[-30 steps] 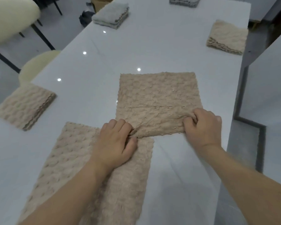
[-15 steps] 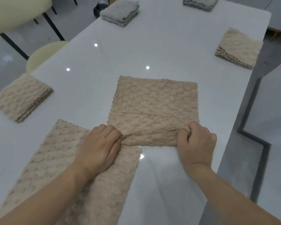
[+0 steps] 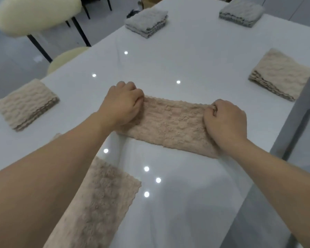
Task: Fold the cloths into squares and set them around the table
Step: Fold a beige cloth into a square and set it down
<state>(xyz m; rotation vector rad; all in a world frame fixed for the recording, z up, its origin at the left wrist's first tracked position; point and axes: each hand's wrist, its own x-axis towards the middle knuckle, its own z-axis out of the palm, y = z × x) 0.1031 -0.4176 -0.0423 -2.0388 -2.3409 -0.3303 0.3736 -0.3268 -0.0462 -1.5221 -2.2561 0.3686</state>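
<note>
Hiding the beige cloth's point(image 3: 170, 122) far corners, curled fingers point(image 3: 136, 97).

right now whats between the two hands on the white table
In the head view, the folded beige textured cloth spans from left hand to right hand; each grips an end.

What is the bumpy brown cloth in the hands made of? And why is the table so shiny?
The beige cloth looks like soft, fluffy fabric, probably microfibre or terry: its surface is nubby and its edge wavy. The white table looks like polished stone or glossy laminate; it mirrors the ceiling lights as bright dots. Which one, I cannot tell.
</note>
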